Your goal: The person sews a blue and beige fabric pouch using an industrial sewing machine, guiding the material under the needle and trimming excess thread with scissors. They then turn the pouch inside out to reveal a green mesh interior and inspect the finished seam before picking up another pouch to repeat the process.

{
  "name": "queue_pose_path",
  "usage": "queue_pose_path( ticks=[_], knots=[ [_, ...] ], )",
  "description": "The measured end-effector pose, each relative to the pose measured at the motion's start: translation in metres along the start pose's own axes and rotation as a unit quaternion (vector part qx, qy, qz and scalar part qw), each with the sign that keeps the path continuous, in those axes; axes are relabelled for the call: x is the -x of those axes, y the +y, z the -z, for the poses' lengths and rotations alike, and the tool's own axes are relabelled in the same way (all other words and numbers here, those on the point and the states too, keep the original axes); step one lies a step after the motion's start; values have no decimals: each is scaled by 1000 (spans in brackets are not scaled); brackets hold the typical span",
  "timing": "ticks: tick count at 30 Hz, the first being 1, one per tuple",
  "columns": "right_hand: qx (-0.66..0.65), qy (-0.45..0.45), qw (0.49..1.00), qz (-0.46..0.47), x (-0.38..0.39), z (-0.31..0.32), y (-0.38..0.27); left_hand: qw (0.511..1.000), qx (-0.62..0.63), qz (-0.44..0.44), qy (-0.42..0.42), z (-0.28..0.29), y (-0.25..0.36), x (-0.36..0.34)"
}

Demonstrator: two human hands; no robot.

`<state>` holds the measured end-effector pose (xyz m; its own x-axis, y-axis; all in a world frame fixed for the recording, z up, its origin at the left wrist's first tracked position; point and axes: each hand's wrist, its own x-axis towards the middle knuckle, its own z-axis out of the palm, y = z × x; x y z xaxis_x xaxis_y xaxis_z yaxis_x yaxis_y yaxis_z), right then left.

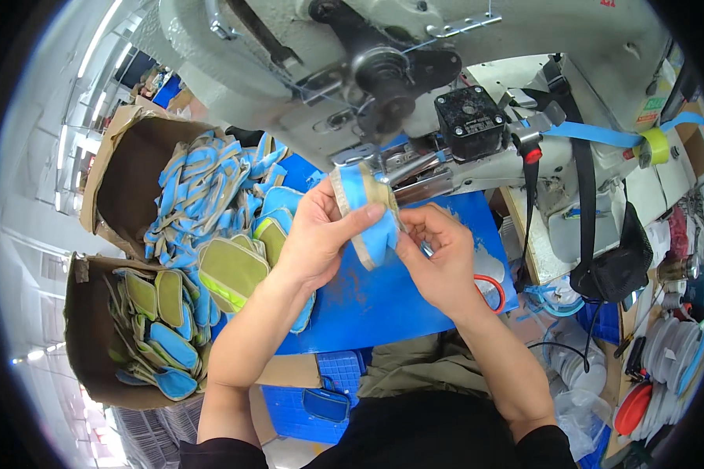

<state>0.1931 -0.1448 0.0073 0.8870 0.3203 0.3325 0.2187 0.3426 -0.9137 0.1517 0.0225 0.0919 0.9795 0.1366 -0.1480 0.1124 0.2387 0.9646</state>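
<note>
My left hand [328, 234] grips a curved blue, beige and olive fabric band [371, 238], thumb across its face, just below the needle area of a sewing machine [242, 35]. My right hand [434, 258] pinches the band's right edge, fingers curled. Part of the band is hidden by my fingers. On the blue work surface [368, 313], red-handled scissors [493, 289] lie partly behind my right hand. Olive and blue padded pieces [228, 267] are piled left of my left hand.
Cardboard boxes hold blue-and-beige strips [195, 187] and padded pieces [164, 301] at left. Blue tape [602, 133] runs through an attachment on the machine. A black pouch [606, 266] hangs at right, above stacked discs [673, 352]. A blue crate [305, 414] stands below the work surface.
</note>
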Motion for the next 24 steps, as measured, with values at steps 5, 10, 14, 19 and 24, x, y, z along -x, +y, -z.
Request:
queue_pose_path(
  ticks=[5,10,14,19,24],
  knots=[
    [2,-4,1000,1,0,0,3,999,-10,-34,5,2,-7,1],
    [-1,-11,1000,-9,1,1,-3,997,-22,-69,27,-2,-10,0],
    [-30,-11,999,-32,3,2,-1,996,-46,-70,28,-7,-5,-1],
    [-29,-20,997,-67,7,1,-11,997,-53,-43,37,-6,-3,1],
    [-97,-25,988,-120,8,3,-13,998,-33,-34,46,-6,1,-5]
  ],
)
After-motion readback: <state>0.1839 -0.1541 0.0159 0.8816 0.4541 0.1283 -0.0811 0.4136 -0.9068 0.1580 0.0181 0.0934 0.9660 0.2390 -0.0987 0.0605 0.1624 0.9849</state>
